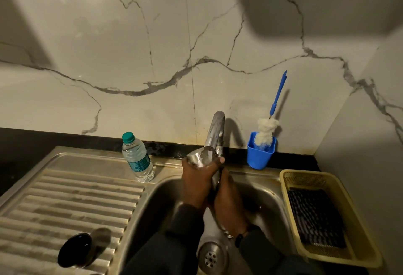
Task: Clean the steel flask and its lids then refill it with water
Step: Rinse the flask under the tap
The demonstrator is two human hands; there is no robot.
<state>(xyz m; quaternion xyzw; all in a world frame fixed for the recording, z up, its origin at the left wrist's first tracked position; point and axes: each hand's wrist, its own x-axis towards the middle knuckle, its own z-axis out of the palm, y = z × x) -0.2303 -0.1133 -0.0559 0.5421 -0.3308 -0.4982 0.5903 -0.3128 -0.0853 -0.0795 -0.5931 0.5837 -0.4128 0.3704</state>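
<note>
- Black lid point(75, 250) at 7 o'clock on drainboard, water bottle point(137, 157) at 10.
- Centre: left hand point(197, 182) wrapped round steel flask point(201, 158) under tap point(214, 131); right hand point(227, 203) grips lower body. Rinse step, I'd say.
- Brush point(267, 131) at 2 o'clock; prob. needed next, w/ one hand freed.

clear plastic water bottle point(137, 158) left of the curved steel tap point(214, 131), blue plastic cup point(259, 154) holding a blue-handled bottle brush point(267, 130) to its right, yellow plastic basket point(357, 250) right of the steel sink point(270, 198), round black lid point(75, 249) on the ribbed steel drainboard point(65, 198) at left
</note>
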